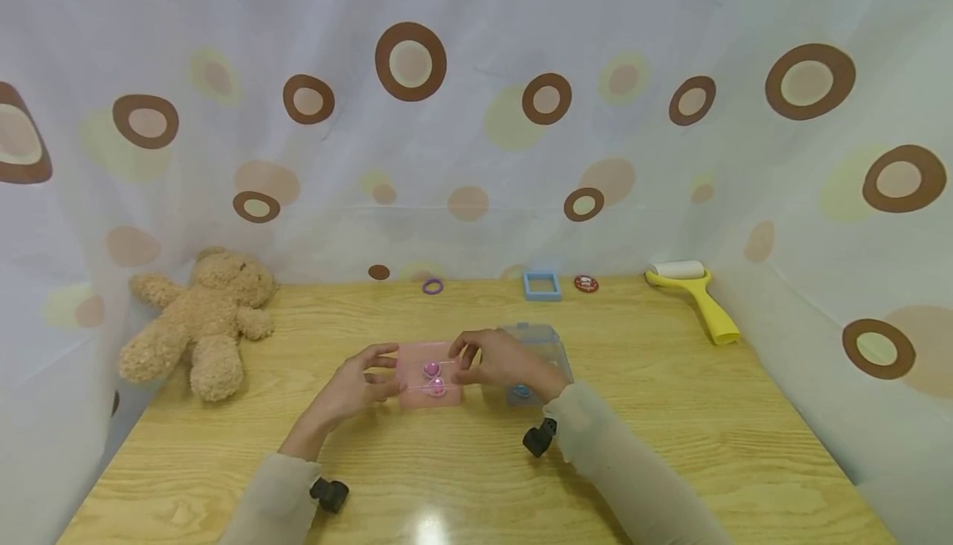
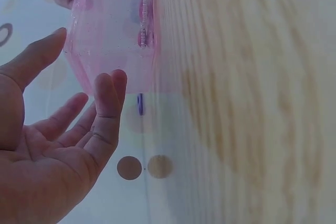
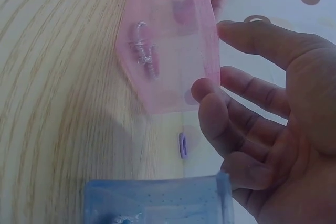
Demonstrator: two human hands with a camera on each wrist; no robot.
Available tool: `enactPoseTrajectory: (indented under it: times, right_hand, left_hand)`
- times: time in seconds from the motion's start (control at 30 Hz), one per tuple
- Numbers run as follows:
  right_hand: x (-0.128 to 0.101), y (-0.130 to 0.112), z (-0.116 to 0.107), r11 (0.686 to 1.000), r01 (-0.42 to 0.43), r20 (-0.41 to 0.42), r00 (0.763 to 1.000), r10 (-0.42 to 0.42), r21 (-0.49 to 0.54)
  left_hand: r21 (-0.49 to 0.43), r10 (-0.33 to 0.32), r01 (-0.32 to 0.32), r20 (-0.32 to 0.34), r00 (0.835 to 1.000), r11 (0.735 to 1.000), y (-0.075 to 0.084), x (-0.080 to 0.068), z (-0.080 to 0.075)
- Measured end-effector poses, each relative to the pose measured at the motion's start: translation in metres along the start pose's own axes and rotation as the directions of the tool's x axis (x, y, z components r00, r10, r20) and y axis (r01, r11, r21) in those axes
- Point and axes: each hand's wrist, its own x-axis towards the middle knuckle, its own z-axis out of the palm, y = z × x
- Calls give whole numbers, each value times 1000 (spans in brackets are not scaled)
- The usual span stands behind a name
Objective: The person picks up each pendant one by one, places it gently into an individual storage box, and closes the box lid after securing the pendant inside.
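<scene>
A translucent pink box (image 1: 429, 399) sits on the table, with pink round beads (image 1: 432, 370) on white-looking bands inside. At its left end is my left hand (image 1: 359, 383), thumb and fingers spread loosely; in the left wrist view its thumb tip is right at the box's upper edge. My right hand (image 1: 497, 359) is at the other end, thumb and fingertips at the upper edge in the right wrist view, fingers gently bent. Beside the right hand, partly hidden beneath its wrist, stands a translucent blue box (image 1: 538, 333) holding a small blue item (image 1: 523, 391).
A teddy bear (image 1: 212, 322) lies at the left edge. Along the back are a purple ring (image 1: 433, 286), a light blue square frame (image 1: 542, 286), a red round badge (image 1: 586, 284) and a yellow-handled roller (image 1: 703, 301). A dotted curtain (image 1: 462, 148) stands behind.
</scene>
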Motion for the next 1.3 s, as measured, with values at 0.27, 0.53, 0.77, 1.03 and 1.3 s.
enactPoseTrajectory:
  times: [0.27,0.53,0.77,1.03,1.3]
  right_hand:
    - [-2,2,-2,1000,25,3,1000,-25,7]
    - [-8,8,-16,996,40,-34,999,-37,79]
    - [-18,15,-35,991,1,-57,998,7,137]
    - [-28,32,-52,986,-27,-106,993,45,167]
    - [-36,51,-64,980,-53,-157,984,84,190]
  left_hand:
    - [-1,11,-11,9,1000,1000,2,-1,-1]
    - [57,8,-5,-55,998,998,3,-3,-4]
    - [61,22,-15,-115,993,998,13,-3,-9]
    - [67,56,-46,-165,985,997,26,1,-6]
    - [44,71,-64,-175,982,997,41,9,14]
